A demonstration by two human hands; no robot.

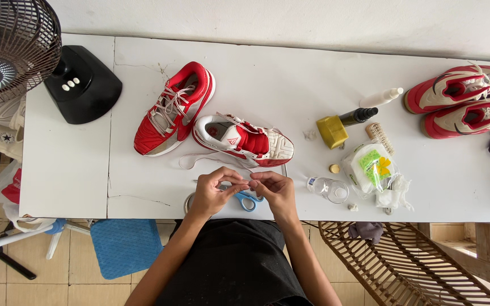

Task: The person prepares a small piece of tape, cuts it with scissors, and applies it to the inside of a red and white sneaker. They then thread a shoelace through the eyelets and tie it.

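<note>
Pinching, both left hand [214, 190] and right hand [273, 190] seemingly grip a white shoelace [199, 158].

Hidden and cut off at the table

The left hand [214, 192] and right hand [273, 190] cover most of the blue-handled scissors [249, 200]; whatever the 2 sets of fingertips pinch is too small to tell (perhaps lace). The fan [7, 51] is cropped by the edge.

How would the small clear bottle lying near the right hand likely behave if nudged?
The clear bottle lies on its side on the white table, so it would probably roll. It looks nearly empty, hence likely light. It sits close to the table's near edge, so a push toward the person might send it off.
</note>
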